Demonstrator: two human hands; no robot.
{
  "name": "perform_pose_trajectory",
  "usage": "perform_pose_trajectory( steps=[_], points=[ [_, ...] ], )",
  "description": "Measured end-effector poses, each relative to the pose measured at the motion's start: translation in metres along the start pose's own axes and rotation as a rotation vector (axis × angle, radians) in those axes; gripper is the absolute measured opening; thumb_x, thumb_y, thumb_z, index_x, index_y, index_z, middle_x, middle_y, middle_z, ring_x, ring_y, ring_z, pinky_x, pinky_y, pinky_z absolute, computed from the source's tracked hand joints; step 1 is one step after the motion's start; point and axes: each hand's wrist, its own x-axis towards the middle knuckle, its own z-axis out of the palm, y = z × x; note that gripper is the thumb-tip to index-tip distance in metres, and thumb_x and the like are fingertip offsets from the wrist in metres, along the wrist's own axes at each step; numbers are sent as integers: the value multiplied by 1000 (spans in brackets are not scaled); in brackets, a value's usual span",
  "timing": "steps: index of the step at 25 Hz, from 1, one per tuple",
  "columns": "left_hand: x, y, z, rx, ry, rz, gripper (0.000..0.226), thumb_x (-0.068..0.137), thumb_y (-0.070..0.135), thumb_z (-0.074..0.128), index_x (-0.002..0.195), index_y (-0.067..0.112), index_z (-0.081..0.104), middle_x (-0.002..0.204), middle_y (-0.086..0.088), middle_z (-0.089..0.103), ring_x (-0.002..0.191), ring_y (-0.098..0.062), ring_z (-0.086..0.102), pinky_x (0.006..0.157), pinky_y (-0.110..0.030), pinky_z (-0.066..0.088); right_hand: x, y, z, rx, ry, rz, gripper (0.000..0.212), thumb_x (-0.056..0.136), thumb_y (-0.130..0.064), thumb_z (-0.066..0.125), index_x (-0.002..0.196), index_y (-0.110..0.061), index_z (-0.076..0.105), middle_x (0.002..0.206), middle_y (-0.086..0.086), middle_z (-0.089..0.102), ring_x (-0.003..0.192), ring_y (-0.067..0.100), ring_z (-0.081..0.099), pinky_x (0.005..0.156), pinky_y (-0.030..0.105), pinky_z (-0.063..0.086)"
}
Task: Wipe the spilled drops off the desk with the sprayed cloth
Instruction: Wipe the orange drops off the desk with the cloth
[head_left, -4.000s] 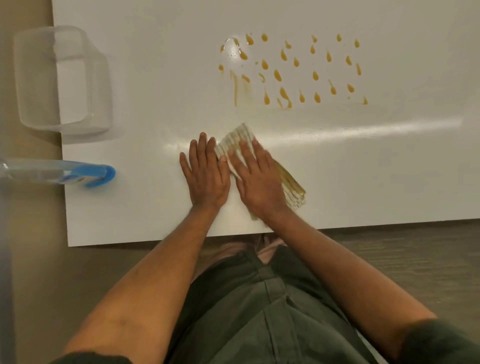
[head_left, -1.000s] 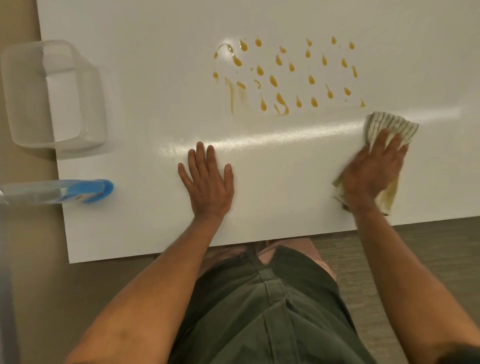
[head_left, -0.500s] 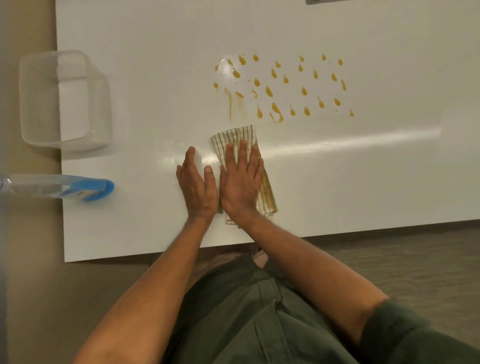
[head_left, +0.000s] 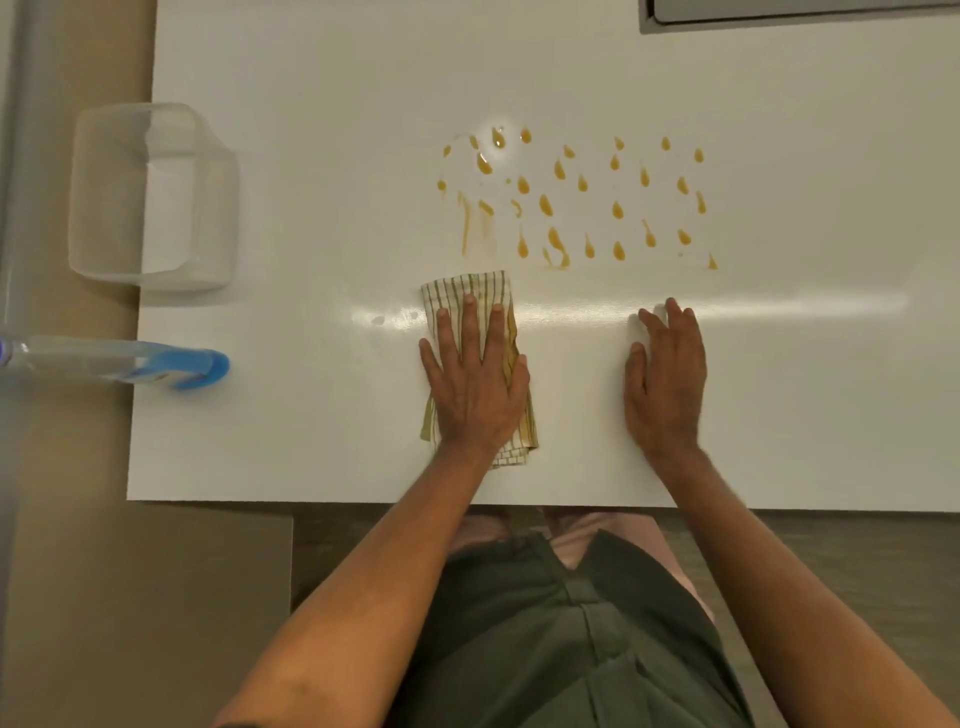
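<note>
Several amber drops (head_left: 582, 202) and a few streaks lie on the white desk (head_left: 311, 441), just beyond my hands. A folded cloth (head_left: 462, 291) with green stripes and yellow stains lies flat below the left end of the drops. My left hand (head_left: 475, 384) presses flat on the cloth with fingers spread and covers most of it. Its far edge sits a short way from the nearest drops. My right hand (head_left: 665, 379) rests flat on bare desk to the right, fingers apart, holding nothing.
A clear plastic container (head_left: 150, 197) stands at the desk's left edge. A spray bottle with a blue head (head_left: 130, 361) lies on its side below it, overhanging the edge. A grey panel (head_left: 800, 13) shows at the top right. The desk's near edge runs just under my wrists.
Half a second ago my right hand lay on the cloth with my left beside it. Now my left hand covers the cloth and my right has moved right onto bare desk.
</note>
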Motion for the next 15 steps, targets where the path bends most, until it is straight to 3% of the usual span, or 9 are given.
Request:
perform_pose_trajectory(
  steps=[6, 11, 15],
  points=[
    [6, 2, -3, 5, 29, -13, 67, 104, 41, 37, 167, 24, 20, 176, -12, 12, 163, -35, 7, 128, -55, 23, 19, 34, -7, -207, -53, -57, 51, 111, -27, 39, 159, -8, 40, 170, 17, 32, 161, 38, 23, 129, 53, 25],
    [68, -36, -23, 45, 50, -230, 61, 104, 37, 41, 162, 19, 35, 172, -17, 23, 159, -42, 19, 125, -56, 30, 20, 40, -3, -207, -40, -46, 53, 111, -33, 33, 159, -11, 37, 172, 14, 29, 162, 36, 20, 130, 54, 24],
    [141, -55, -34, 77, 20, -247, 60, 107, 39, 36, 163, 19, 32, 173, -18, 20, 160, -42, 14, 130, -53, 19, 21, 39, 1, -212, -57, -17, 55, 109, -34, 32, 160, -12, 36, 173, 13, 27, 163, 33, 17, 131, 54, 21]
  ],
)
